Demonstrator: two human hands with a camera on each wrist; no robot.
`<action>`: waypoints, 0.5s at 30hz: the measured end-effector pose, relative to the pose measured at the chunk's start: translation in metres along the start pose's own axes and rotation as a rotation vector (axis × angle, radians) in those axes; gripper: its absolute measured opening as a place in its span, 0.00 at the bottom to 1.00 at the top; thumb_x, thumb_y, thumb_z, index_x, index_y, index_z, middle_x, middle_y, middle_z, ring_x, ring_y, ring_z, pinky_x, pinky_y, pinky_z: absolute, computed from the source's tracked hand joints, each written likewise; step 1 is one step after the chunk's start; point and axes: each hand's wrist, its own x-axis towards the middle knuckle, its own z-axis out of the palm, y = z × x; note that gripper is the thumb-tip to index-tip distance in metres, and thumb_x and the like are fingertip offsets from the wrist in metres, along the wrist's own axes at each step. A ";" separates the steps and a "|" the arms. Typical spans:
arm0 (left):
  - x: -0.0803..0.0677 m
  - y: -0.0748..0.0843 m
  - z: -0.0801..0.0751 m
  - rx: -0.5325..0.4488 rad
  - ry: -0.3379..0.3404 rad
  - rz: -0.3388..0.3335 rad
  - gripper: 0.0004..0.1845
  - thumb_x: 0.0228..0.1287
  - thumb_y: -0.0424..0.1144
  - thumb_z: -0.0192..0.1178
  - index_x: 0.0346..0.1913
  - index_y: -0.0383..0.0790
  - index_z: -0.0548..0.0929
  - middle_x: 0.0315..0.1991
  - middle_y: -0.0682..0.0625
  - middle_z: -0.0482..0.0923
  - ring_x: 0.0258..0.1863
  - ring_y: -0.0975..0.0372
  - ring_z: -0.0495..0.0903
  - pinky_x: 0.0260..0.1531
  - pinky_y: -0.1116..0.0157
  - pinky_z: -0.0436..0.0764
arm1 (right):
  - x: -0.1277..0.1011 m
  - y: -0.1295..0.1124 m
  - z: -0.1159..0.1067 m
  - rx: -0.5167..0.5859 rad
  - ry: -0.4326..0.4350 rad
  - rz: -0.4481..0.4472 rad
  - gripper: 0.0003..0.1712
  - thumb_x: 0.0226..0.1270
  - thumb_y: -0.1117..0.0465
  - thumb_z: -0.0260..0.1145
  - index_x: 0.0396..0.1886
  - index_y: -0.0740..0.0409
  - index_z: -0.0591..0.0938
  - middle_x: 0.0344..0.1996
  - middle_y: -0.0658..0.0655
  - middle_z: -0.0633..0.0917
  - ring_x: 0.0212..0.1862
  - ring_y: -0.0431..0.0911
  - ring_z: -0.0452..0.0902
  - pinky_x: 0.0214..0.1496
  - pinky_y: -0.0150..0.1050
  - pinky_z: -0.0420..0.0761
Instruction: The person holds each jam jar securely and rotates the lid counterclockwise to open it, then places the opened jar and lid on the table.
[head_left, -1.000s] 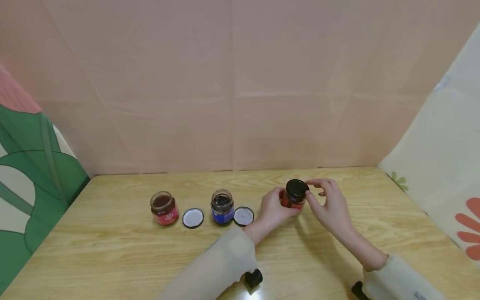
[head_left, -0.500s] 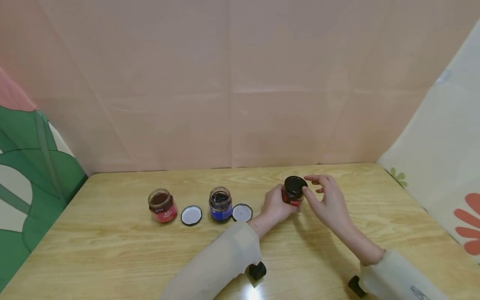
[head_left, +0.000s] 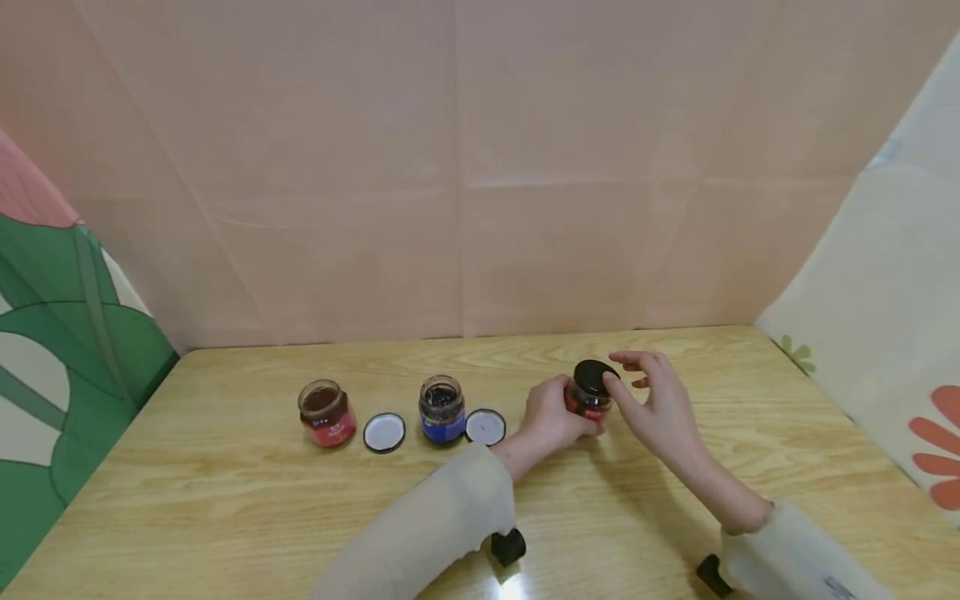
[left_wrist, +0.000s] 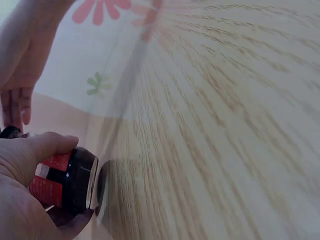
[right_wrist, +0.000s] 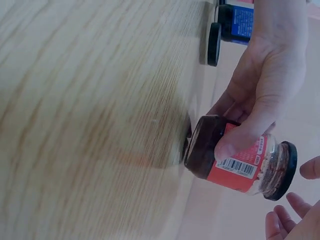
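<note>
The left hand (head_left: 551, 417) is wrapping its fingers and thumb around the body of a small glass jar with a red label and dark filling (head_left: 587, 398), holding it tilted just above the light wooden table (head_left: 225, 492), right of the middle. The jar's black screw lid (head_left: 595, 377) is sitting on its mouth, and the right hand (head_left: 660, 408) is hovering at it with fingers loosely spread, thumb and forefinger touching or almost touching the lid's rim (whether they are actually pinching it is hard to tell from the head view).

Glass this small is probably feeling stiff, smooth and slightly slippery, and fairly weighty for its size since it is looking nearly full; it would likely chip or crack if dropped. The paper label in the wrist view (right_wrist: 239, 162) is likely giving the best friction, so gripping around the labelled middle seems soundest, with the lid taken at its edge.

To the left are standing an open red-labelled jar (head_left: 326, 412) and an open blue-labelled jar (head_left: 442, 408), each with a loose white-lined lid (head_left: 384, 432) lying just beside it (head_left: 485, 427).
</note>
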 end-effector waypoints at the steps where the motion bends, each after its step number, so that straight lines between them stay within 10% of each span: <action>1: -0.001 0.001 -0.002 0.006 -0.005 0.001 0.21 0.36 0.39 0.80 0.34 0.44 0.79 0.29 0.57 0.78 0.30 0.68 0.74 0.32 0.72 0.74 | 0.000 -0.001 0.000 0.004 -0.003 0.002 0.15 0.66 0.63 0.64 0.50 0.66 0.79 0.46 0.64 0.79 0.48 0.54 0.73 0.41 0.25 0.68; 15: -0.024 0.012 -0.031 -0.018 -0.057 0.079 0.24 0.41 0.43 0.78 0.44 0.46 0.81 0.36 0.57 0.81 0.35 0.69 0.77 0.36 0.72 0.78 | 0.000 -0.011 -0.004 0.049 -0.018 0.057 0.17 0.71 0.58 0.59 0.51 0.66 0.80 0.47 0.63 0.81 0.48 0.44 0.73 0.42 0.22 0.69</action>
